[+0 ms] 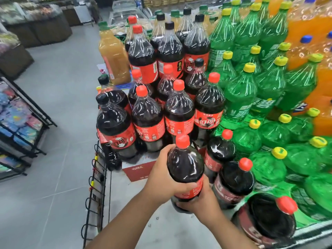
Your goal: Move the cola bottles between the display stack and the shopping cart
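One cola bottle [185,164] was gripped, left hand [161,177] curled round its side, right hand [203,199] round its base; stacked bottles [233,180] just right could be toppled by a careless swing.

Bright, even overhead store light fell on your view, streaking white glare across the cola bottle [185,164] nearest you and the green bottles [240,94] to the right. The far-left displays [41,24] and far-right orange bottles [305,29] blurred, and your wide lens bent the edges.
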`<move>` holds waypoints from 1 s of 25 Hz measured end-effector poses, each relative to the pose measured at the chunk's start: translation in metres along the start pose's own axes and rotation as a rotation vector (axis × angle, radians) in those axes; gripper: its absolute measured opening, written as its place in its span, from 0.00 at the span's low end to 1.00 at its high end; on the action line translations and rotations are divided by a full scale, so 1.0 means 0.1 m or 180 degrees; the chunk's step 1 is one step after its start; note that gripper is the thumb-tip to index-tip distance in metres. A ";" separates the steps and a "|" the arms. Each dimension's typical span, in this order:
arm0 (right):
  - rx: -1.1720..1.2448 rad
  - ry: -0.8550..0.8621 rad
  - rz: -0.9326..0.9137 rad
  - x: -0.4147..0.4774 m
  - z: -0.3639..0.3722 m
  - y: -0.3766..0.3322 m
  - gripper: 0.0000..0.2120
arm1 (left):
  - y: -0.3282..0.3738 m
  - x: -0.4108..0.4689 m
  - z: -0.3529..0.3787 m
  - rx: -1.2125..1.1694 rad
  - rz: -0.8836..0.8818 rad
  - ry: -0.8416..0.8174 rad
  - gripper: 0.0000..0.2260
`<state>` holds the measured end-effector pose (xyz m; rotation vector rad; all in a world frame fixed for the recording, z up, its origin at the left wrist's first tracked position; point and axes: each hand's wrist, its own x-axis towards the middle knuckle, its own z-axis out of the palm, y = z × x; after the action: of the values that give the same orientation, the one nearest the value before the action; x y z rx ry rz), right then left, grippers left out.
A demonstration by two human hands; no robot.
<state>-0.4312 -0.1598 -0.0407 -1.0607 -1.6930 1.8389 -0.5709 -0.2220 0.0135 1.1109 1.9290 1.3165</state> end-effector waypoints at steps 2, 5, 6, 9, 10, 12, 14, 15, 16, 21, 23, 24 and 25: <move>0.0003 0.0020 -0.0009 0.04 -0.02 0.03 0.37 | -0.08 0.05 0.02 0.0062 -0.0028 -0.0008 0.46; 0.0081 0.0063 -0.0008 0.13 -0.04 0.16 0.36 | -0.19 0.13 0.08 0.0137 -0.0065 -0.0093 0.46; 0.0119 0.0079 -0.0005 0.18 -0.05 0.25 0.37 | -0.21 0.16 0.11 0.0176 -0.0095 -0.0120 0.46; 0.0312 0.0177 0.0123 0.35 -0.07 0.52 0.41 | -0.30 0.28 0.17 0.0287 -0.0159 -0.0199 0.46; 0.0336 0.0203 0.0147 0.40 -0.08 0.60 0.43 | -0.32 0.33 0.19 0.0321 -0.0173 -0.0240 0.47; 0.0291 0.0236 0.0153 0.51 -0.08 0.74 0.47 | -0.37 0.40 0.24 0.0379 -0.0200 -0.0321 0.50; 0.0278 0.0370 0.0162 0.61 -0.07 0.84 0.51 | -0.42 0.49 0.28 0.0394 -0.0224 -0.0388 0.53; 0.0265 0.0430 0.0141 0.65 -0.07 0.88 0.52 | -0.45 0.54 0.30 0.0397 -0.0239 -0.0406 0.52; 0.0228 0.0482 0.0117 0.69 -0.07 0.90 0.52 | -0.48 0.57 0.30 0.0409 -0.0248 -0.0417 0.51; 0.0052 0.0678 0.0171 0.82 -0.04 0.96 0.52 | -0.63 0.67 0.33 0.0460 -0.0282 -0.0411 0.49; 0.0045 0.0715 0.0182 0.87 -0.04 1.03 0.53 | -0.68 0.69 0.36 0.0443 -0.0298 -0.0414 0.50; 0.0054 0.0715 0.0142 0.89 -0.04 1.07 0.53 | -0.71 0.70 0.38 0.0428 -0.0322 -0.0411 0.50; 0.0057 0.0727 0.0128 0.91 -0.05 1.10 0.52 | -0.74 0.72 0.39 0.0426 -0.0349 -0.0405 0.50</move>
<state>-0.4636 -0.1073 -0.1699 -1.2534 -1.5299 1.6809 -0.6000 -0.1549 -0.0692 1.1074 1.9768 1.0465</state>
